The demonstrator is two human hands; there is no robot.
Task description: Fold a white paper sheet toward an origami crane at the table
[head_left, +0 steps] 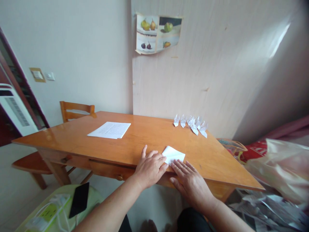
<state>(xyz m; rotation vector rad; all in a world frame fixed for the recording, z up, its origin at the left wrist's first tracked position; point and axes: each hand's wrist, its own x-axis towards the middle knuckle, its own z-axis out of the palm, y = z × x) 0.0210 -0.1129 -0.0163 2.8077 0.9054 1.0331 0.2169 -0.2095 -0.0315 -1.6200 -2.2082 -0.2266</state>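
Note:
A folded sheet of white paper (173, 154) lies near the front edge of the wooden table (149, 135). At its lower left corner, my left hand (151, 167) has thumb and index finger drawn together on the paper, the other fingers loosely spread. My right hand (189, 178) rests with outstretched fingers flat on the paper's lower right part, covering some of it. Its thumb is apart, near the table edge. Several small folded paper figures (182, 121) stand grouped at the back right of the table.
A stack of written sheets (109, 129) lies at the table's left. A wooden chair (77, 108) stands behind its far left corner. Below left, a black phone (79, 199) rests on a pale green stool. Plastic bags (282, 170) crowd the right side.

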